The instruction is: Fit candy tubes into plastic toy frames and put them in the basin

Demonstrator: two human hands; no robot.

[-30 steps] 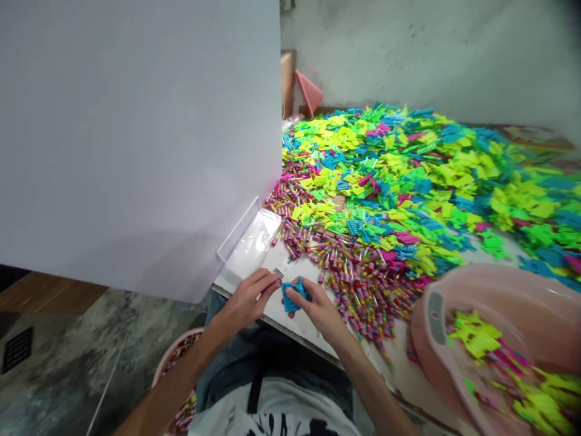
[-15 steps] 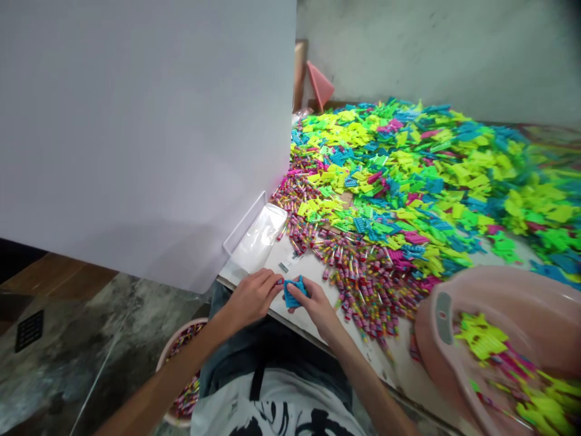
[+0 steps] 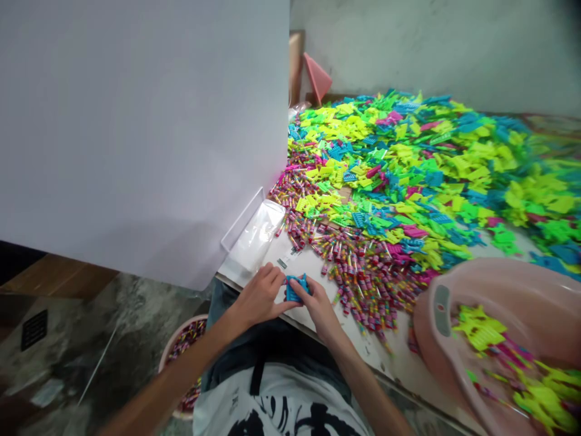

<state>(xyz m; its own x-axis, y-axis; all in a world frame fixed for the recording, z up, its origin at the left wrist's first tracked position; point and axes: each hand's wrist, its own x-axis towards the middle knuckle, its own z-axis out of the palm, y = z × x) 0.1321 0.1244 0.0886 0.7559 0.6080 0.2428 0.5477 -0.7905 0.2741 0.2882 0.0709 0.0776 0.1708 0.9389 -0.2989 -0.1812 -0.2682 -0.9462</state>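
A small blue plastic piece point(image 3: 295, 290) sits between my two hands, low on the white table top point(image 3: 304, 263). My right hand point(image 3: 318, 306) pinches it from the right, and the fingers of my left hand point(image 3: 261, 297) press against its left side. Just beyond my hands lies a spread of small striped pink-and-yellow tubes point(image 3: 367, 278), possibly candy. Behind them rises a large heap of flat neon plastic pieces point(image 3: 408, 169) in green, yellow, blue and pink. Part of the blue piece is hidden by my fingers.
A clear plastic bag point(image 3: 256, 236) lies left of my hands, beneath a large white board point(image 3: 136, 139). A pink basin point(image 3: 481, 284) of parts stands at right. A tub point(image 3: 181, 345) of tubes sits on the floor at left. A concrete wall point(image 3: 431, 48) backs the table.
My left hand has moved right and closed against the blue piece, which looks more compact. The view has shifted slightly, so the scene sits a little higher in the frame.
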